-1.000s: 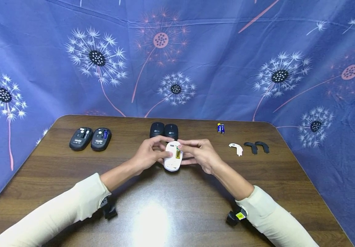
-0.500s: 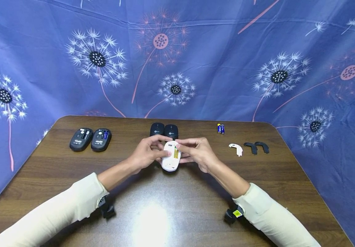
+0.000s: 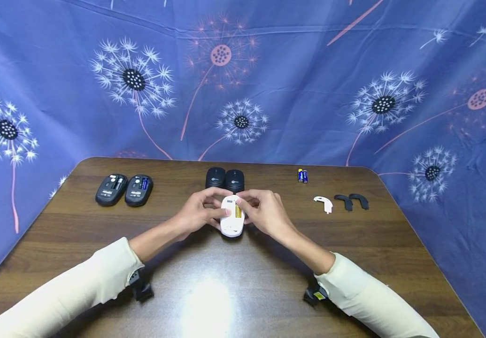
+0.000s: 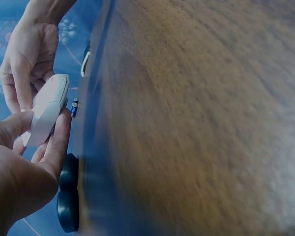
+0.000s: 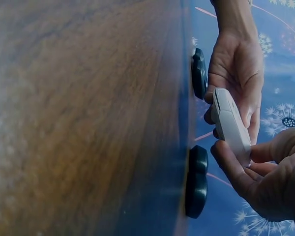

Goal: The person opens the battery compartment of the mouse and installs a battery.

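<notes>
A white computer mouse (image 3: 232, 228) is held underside up above the table, its battery bay uncovered. Inside the bay lies a gold-coloured battery (image 3: 238, 211). My left hand (image 3: 196, 211) grips the mouse's left side, thumb on the underside and fingers behind. From the other side my right hand (image 3: 269, 215) holds it too, its thumb at the upper end of the battery. Both wrist views show the white mouse (image 4: 45, 115) edge-on between thumbs and fingers, clear of the table. In the right wrist view, the mouse (image 5: 230, 125) hides its own bay.
Two black mice (image 3: 225, 179) stand just behind my hands. Two more lie underside up, bays uncovered, at far left (image 3: 125, 190). Blue-and-yellow batteries (image 3: 302, 176), a white curved cover (image 3: 323, 204) and black curved covers (image 3: 351, 202) lie at right. A patterned blue cloth hangs behind the table (image 3: 259, 291).
Both hands have shifted slightly left with the white mouse, which has turned a little more upright. The right thumb has slid left along with it at the upper end of the battery.
</notes>
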Motion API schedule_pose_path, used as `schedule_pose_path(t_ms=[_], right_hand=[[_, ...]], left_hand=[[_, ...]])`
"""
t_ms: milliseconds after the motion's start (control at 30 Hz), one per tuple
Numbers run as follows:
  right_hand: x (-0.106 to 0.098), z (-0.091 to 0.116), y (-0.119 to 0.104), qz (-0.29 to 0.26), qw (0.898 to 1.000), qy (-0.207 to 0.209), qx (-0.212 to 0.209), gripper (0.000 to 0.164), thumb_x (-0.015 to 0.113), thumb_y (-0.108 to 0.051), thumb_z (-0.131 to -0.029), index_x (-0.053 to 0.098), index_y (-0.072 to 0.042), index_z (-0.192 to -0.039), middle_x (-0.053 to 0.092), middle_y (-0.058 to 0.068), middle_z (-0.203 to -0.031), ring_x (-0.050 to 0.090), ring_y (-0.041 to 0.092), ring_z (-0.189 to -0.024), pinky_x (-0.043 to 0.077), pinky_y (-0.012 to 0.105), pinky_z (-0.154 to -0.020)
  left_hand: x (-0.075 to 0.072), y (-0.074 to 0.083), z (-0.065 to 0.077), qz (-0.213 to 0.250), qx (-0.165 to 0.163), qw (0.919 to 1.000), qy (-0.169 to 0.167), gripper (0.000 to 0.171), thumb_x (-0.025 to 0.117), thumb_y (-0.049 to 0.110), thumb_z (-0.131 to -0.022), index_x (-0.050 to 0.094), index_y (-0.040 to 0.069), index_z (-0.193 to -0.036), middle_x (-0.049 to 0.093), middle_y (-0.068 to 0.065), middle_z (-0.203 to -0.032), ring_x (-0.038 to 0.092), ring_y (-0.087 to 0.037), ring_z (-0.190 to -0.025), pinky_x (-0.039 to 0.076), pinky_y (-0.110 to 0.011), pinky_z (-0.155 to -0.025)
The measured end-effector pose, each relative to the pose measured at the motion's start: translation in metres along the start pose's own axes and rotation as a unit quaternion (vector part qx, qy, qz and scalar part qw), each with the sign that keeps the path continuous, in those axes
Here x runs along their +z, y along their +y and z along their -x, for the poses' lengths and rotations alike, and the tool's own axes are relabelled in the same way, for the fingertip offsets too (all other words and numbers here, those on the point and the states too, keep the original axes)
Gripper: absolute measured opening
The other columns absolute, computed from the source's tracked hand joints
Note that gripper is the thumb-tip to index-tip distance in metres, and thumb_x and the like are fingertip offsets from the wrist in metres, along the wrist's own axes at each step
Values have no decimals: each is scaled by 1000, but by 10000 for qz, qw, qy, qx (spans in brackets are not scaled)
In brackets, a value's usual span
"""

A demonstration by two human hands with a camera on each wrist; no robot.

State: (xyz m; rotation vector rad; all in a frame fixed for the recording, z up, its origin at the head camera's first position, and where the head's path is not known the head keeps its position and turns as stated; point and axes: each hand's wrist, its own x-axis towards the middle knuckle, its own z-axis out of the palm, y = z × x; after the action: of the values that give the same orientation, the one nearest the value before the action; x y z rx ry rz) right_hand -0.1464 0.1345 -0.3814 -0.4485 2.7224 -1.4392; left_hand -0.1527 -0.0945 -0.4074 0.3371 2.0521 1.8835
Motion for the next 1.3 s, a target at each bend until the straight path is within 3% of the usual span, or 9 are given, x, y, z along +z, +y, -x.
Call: schedule_pose_path(t_ms=[367, 600, 767, 900, 1067, 1300], right_hand=[[17, -3, 6, -136, 9980, -593, 166, 36, 78, -23, -108, 78, -15, -143, 87, 12, -110, 82, 25, -75, 67, 33, -58], [30, -4, 1, -828, 9904, -901, 641, 43, 80, -14, -104, 71, -2, -145, 85, 19, -119, 85, 27, -82, 67, 37, -57], [40, -5, 1, -1268, 9837, -1036, 742, 34, 79, -10, -103, 76, 5, -134, 85, 20, -116, 86, 27, -91, 72, 35, -75], [47, -7, -3, -1621, 9755, -1229, 833, 36, 77, -11, -103, 76, 6, -135, 85, 20, -117, 85, 25, -101, 73, 35, -91], [53, -8, -8, -2170, 9600, -1441, 1023, 39, 74, -8, -105, 71, 11, -138, 83, 26, -119, 84, 27, -106, 72, 38, -98], [59, -12, -14, -2349, 9517, -1666, 1068, 40, 71, -8, -106, 69, 14, -139, 80, 30, -126, 82, 32, -113, 70, 40, -103]], left_hand=[[-19, -12, 12, -165, -269, 9994, 106, 54, 79, 7, -105, 61, 8, -156, 76, -21, -120, 76, -21, -94, 73, -36, -79], [-35, -12, 25, -321, -378, 9985, 219, 56, 78, 6, -105, 59, 3, -157, 75, -23, -119, 76, -20, -92, 72, -34, -77], [-43, -13, 32, -403, -572, 9970, 328, 57, 78, 6, -105, 58, 3, -158, 73, -22, -120, 76, -20, -92, 73, -35, -78], [-48, -11, 37, -514, -699, 9952, 453, 56, 78, 7, -105, 57, -2, -156, 76, -24, -120, 76, -19, -91, 72, -34, -77], [-50, -9, 43, -805, -813, 9909, 711, 49, 78, 7, -104, 61, -9, -147, 82, -23, -117, 76, -15, -87, 69, -30, -74], [-58, -8, 49, -953, -870, 9874, 919, 45, 81, 7, -102, 66, -11, -141, 82, -17, -113, 72, -12, -88, 66, -27, -74]])
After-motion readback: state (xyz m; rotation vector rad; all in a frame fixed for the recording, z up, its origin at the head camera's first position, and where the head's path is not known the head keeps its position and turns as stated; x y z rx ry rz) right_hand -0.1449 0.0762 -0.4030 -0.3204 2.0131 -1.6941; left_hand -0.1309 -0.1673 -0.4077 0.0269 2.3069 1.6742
